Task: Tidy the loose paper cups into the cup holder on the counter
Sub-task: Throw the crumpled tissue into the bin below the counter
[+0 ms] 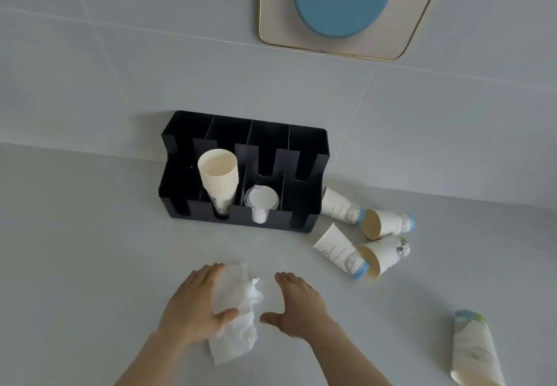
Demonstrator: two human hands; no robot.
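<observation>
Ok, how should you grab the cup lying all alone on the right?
Probably around its middle, coming from above with the right hand. The lone cup lies on its side, apart from the four others, blue base away, open mouth toward the person. Its paper wall likely dents, so hold gently.

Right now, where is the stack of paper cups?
In the head view, the stack of paper cups leans in the black cup holder, second slot from the left, beside the white lids.
</observation>
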